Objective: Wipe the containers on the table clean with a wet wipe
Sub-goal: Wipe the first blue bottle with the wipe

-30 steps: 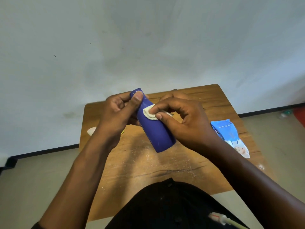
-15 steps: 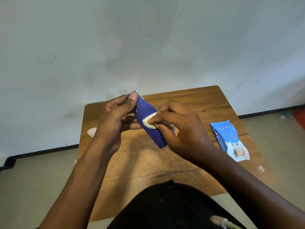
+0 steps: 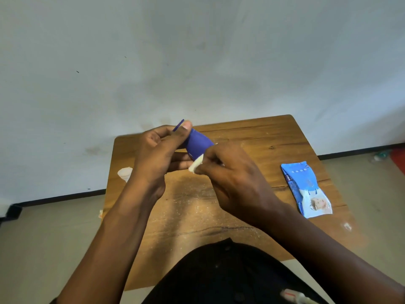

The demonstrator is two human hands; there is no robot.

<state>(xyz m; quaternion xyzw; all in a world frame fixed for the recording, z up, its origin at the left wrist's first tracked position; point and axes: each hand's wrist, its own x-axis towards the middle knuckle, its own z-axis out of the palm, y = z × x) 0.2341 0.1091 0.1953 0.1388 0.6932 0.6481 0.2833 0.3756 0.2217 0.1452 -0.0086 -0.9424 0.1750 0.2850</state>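
A dark blue container [image 3: 198, 142] is held above the far middle of the wooden table [image 3: 252, 137]. My left hand [image 3: 157, 154] grips its upper end, with the thumb on top near the cap edge. My right hand [image 3: 232, 176] pinches a folded white wet wipe [image 3: 195, 164] against the container's lower part and hides most of that end. Only a short stretch of the blue body shows between the two hands.
A blue pack of wet wipes [image 3: 305, 188] lies flat on the table's right side. A small pale object [image 3: 125, 173] sits at the table's left edge, partly behind my left forearm. A grey wall stands just behind the table. Floor lies on both sides.
The container has turned and tilted away, so less of its blue body shows. My right hand has slid the wipe toward the container's lower end and now covers it.
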